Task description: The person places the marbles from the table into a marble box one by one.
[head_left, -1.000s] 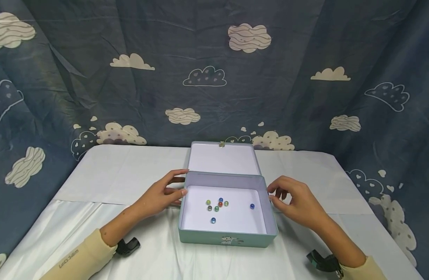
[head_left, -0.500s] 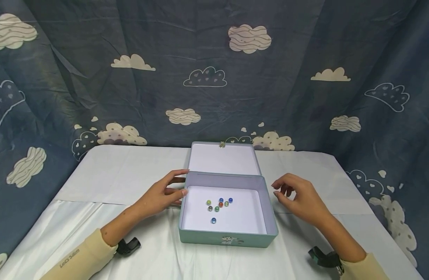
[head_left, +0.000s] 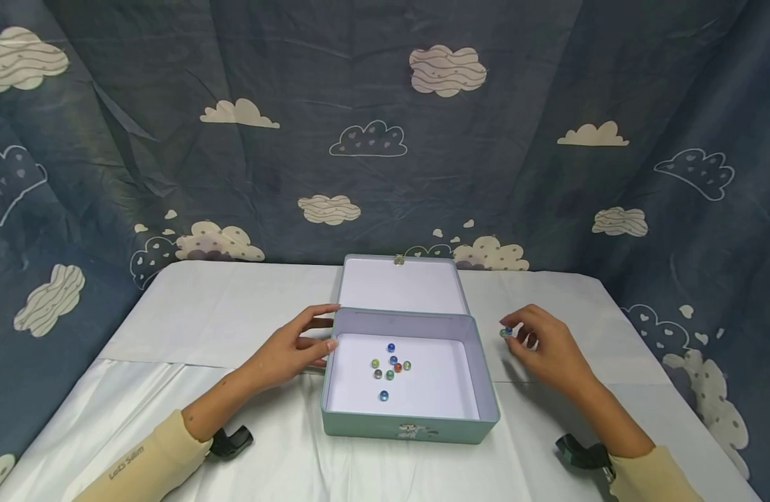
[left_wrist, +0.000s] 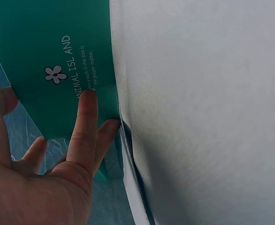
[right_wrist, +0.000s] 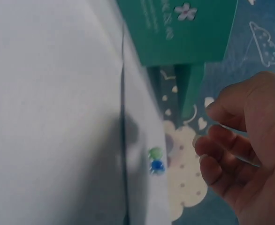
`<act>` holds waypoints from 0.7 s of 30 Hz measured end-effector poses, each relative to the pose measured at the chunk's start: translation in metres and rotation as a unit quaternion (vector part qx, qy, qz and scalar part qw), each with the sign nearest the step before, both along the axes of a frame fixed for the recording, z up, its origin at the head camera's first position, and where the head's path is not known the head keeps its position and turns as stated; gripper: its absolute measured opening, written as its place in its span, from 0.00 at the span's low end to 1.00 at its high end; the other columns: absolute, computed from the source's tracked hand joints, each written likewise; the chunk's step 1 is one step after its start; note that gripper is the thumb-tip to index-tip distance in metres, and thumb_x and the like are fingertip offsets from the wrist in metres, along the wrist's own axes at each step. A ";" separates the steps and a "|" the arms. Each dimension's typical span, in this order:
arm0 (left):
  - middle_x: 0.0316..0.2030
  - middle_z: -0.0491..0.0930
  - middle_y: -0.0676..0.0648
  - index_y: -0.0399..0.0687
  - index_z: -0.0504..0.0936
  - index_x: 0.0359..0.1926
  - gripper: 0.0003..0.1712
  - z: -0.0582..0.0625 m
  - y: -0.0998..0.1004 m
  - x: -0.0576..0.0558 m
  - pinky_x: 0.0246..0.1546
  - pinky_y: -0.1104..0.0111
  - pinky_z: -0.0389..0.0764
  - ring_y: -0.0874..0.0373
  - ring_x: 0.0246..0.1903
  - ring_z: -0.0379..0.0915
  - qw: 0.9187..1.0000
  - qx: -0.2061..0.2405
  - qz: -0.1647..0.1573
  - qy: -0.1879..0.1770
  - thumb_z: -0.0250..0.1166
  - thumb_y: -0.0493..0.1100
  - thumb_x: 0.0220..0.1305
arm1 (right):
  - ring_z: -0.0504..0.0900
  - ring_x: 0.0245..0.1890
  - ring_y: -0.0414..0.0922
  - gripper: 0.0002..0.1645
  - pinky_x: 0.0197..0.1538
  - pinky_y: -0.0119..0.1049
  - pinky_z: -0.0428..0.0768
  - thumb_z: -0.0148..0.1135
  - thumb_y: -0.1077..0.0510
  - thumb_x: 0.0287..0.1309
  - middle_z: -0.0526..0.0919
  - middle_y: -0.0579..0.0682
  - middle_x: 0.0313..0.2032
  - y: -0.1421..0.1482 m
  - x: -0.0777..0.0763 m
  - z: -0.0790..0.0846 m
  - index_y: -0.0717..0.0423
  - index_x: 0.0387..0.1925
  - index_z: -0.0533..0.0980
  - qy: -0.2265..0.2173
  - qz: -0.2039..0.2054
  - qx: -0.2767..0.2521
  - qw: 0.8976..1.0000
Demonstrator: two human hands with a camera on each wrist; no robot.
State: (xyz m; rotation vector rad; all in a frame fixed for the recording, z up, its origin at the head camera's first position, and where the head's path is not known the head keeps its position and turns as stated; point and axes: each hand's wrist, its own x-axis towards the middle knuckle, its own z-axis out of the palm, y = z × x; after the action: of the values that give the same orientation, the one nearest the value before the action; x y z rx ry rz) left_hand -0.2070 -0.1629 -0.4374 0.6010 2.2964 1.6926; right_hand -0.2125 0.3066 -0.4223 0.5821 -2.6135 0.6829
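Observation:
My left hand (head_left: 291, 351) rests against the left side of a green tin box (head_left: 391, 424), fingers spread. In the left wrist view, fingertips touch its printed side wall (left_wrist: 39, 51) and rim. Several glass marbles lie on the white box floor: a blue marble (head_left: 391, 347) at the back, a red marble (head_left: 397, 367) and others in a loose cluster. Right of the box, my right hand (head_left: 545, 345) has its fingertips close to two marbles on the cloth, a green marble (right_wrist: 155, 153) and a blue marble (right_wrist: 157, 166). The right wrist view shows nothing between its bent fingers.
The tin's hinged lid (head_left: 400, 282) lies tipped back behind it, with a small metal clasp (head_left: 399, 260) at its far edge. A white cloth (head_left: 203, 314) covers the table. Behind hangs a dark blue curtain (head_left: 284, 63) with clouds.
My right hand has moved right, away from the box's side, to the two marbles on the cloth. A blue marble has rolled leftward inside the box. My left hand stays put.

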 end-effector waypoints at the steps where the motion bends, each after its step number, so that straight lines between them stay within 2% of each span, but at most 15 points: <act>1: 0.74 0.68 0.35 0.69 0.64 0.80 0.36 0.000 0.000 0.000 0.48 0.62 0.91 0.39 0.61 0.81 1.000 0.001 0.000 0.000 0.68 0.49 0.77 | 0.82 0.33 0.46 0.18 0.34 0.38 0.85 0.74 0.71 0.57 0.86 0.53 0.43 0.002 -0.001 -0.002 0.58 0.48 0.85 -0.004 -0.006 0.003 1.000; 11: 0.74 0.67 0.34 0.68 0.64 0.80 0.37 0.000 0.000 -0.001 0.47 0.62 0.91 0.39 0.61 0.81 1.000 0.002 -0.001 -0.004 0.68 0.48 0.77 | 0.79 0.35 0.46 0.20 0.35 0.31 0.82 0.70 0.68 0.60 0.83 0.56 0.48 0.018 -0.010 -0.016 0.60 0.54 0.84 -0.066 -0.060 0.028 0.996; 21: 0.74 0.67 0.35 0.68 0.63 0.80 0.37 0.001 0.001 -0.001 0.48 0.62 0.91 0.39 0.61 0.81 1.000 0.003 0.000 -0.008 0.67 0.48 0.77 | 0.78 0.35 0.46 0.21 0.33 0.32 0.79 0.71 0.67 0.63 0.82 0.57 0.49 0.019 -0.014 -0.020 0.61 0.57 0.83 -0.104 -0.048 0.031 0.993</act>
State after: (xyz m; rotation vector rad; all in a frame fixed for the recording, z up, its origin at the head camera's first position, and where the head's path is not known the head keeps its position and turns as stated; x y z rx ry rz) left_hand -0.2076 -0.1623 -0.4366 0.5871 2.2821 1.6985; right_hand -0.2269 0.3253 -0.4423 0.4199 -2.8437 0.6661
